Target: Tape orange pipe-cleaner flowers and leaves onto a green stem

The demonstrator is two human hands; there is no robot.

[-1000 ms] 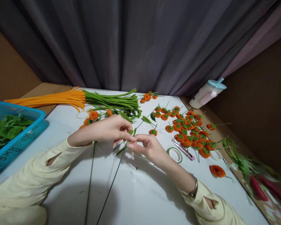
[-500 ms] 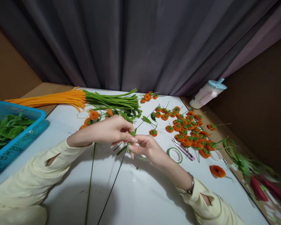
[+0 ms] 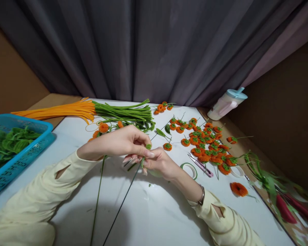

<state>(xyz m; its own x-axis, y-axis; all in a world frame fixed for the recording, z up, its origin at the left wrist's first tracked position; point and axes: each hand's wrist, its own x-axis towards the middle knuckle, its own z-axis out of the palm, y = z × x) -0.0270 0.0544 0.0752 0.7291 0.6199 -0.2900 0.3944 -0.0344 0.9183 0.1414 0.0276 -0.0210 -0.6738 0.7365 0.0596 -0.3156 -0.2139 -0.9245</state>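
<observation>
My left hand (image 3: 128, 140) and my right hand (image 3: 161, 165) meet above the white table, fingers closed. Between them, both pinch a thin dark wire stem (image 3: 123, 201), which slants down toward me. Green material, apparently floral tape (image 3: 142, 161), sits around the wire at my right fingertips. A small green piece (image 3: 148, 147) shows by my left thumb; its kind is unclear. Past my left hand runs a second, green stem (image 3: 98, 200). Short stem ends (image 3: 131, 166) poke out under the left fingers. My fingers hide most of the joint.
Many orange fuzzy pumpkin-like flowers (image 3: 205, 143) lie right, near pink scissors (image 3: 200, 165) and a tape roll (image 3: 195, 171). Orange pipe cleaners (image 3: 59, 110) and green ones (image 3: 125, 112) lie behind. A blue basket (image 3: 47, 135) of leaves stands left, a tumbler (image 3: 226, 104) back right.
My right hand and forearm have shifted slightly left. The left thumb now lies over the right fingertips, and the green piece beside it shows more clearly. The whole view has moved a little.
</observation>
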